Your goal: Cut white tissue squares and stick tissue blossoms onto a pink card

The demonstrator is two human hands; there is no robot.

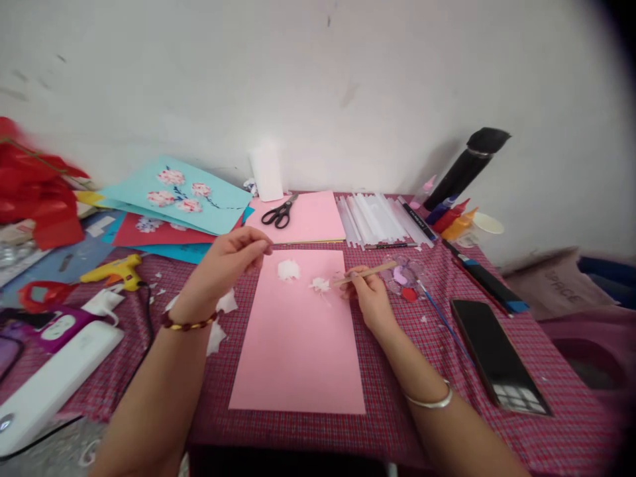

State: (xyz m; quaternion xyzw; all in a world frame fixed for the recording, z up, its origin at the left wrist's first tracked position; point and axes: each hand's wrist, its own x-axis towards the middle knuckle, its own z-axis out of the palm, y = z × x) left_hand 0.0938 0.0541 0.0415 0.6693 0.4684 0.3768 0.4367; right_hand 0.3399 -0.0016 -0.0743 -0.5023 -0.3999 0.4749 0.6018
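A pink sheet of paper (pixel 298 344) lies in front of me with two white tissue tufts on it, a rounder one (pixel 289 269) and a ragged one (pixel 320 285). My right hand (pixel 370 298) grips a flat wooden craft stick (pixel 381 269), its lower end close to the ragged tuft. Over the sheet's upper left corner is my left hand (pixel 233 255), thumb and fingers drawn together; whatever may be between them is hidden. White tissue scraps (pixel 216 336) lie beneath my left wrist.
Black scissors (pixel 279 213) rest on another pink sheet behind. Glue sticks (pixel 375 218), paint bottles (pixel 452 218), a paint palette (pixel 405 277), a blue brush (pixel 444 320) and a phone (pixel 499 354) are on the right. Flower cards (pixel 183 192) and a yellow glue gun (pixel 114 271) lie left.
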